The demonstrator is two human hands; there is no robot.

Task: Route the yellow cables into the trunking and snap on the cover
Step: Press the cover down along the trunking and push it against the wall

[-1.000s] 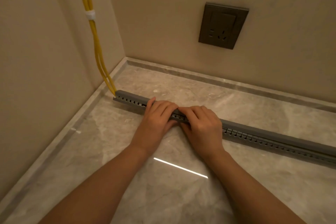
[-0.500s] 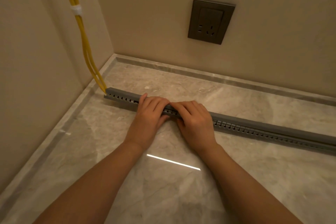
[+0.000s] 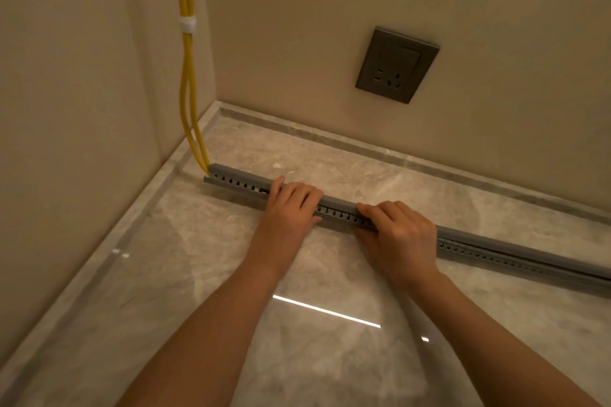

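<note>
A long grey slotted trunking (image 3: 337, 211) lies on the marble floor, running from the left corner toward the right edge of the view. Its grey cover (image 3: 515, 246) sits along the top. Two yellow cables (image 3: 187, 82), bound by a white tie, hang down the corner and enter the trunking's left end. My left hand (image 3: 291, 205) lies palm down over the trunking with fingers curled on the cover. My right hand (image 3: 401, 235) presses on the cover a short way to the right. A gap of trunking shows between the hands.
A dark wall socket (image 3: 396, 64) sits on the back wall above the floor. Beige walls meet in the corner at the left. A grey marble skirting strip (image 3: 413, 158) borders the glossy floor, which shows a bright light reflection (image 3: 325, 311).
My right hand has slid to the right along the cover, opening a gap between the hands. The camera view has shifted, so the corner and socket sit further right in the frame.
</note>
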